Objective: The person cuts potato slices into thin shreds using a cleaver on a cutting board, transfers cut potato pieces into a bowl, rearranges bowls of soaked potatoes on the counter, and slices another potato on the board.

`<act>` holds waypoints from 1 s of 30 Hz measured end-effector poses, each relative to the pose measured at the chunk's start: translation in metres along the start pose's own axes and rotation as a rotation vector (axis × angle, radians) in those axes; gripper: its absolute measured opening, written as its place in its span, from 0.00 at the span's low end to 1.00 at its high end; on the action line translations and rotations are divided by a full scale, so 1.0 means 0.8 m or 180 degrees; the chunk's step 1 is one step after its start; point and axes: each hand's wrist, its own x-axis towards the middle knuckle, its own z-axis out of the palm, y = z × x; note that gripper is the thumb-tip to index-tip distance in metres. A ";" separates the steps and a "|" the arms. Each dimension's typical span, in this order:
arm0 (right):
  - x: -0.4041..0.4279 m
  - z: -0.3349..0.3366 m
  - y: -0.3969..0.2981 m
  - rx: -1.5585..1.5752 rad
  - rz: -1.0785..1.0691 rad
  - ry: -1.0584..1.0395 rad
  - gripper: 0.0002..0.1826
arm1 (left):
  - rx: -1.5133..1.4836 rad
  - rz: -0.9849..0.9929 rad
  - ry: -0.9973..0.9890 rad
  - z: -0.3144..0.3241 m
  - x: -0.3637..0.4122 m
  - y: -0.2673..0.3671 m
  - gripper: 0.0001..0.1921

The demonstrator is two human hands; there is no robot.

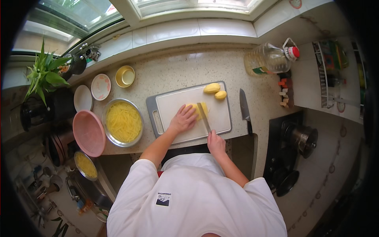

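Observation:
My right hand (216, 143) grips the handle of a kitchen knife (204, 118), whose blade lies across cut yellow potato (194, 109) on a white cutting board (189, 137) with a grey rim. My left hand (184, 119) rests with its fingers spread on the potato, left of the blade. Two peeled potatoes (212, 88) sit at the board's upper right corner. A second knife (244, 103) with a black handle lies on the counter to the right of the board. On the left, a metal bowl (123, 122) holds shredded potato.
A pink plastic basin (88, 133), two small bowls and a gold-coloured bowl (125, 76) stand at left. Another bowl of shreds (86, 166) is by the sink (94, 189). An oil jug (266, 58) stands at back right, a stove (278, 148) with cookware at right.

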 end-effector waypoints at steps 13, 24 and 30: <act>-0.002 -0.006 -0.002 -0.0002 0.0055 -0.0127 0.10 | 0.0096 -0.0001 -0.0081 -0.001 0.002 0.002 0.20; 0.008 0.003 -0.009 -0.0157 0.0230 -0.0572 0.08 | 0.0177 0.0039 -0.0056 -0.004 0.003 0.003 0.19; 0.023 0.027 -0.010 0.0035 0.0332 -0.0231 0.10 | 0.0112 0.0009 -0.0127 -0.002 0.003 0.002 0.20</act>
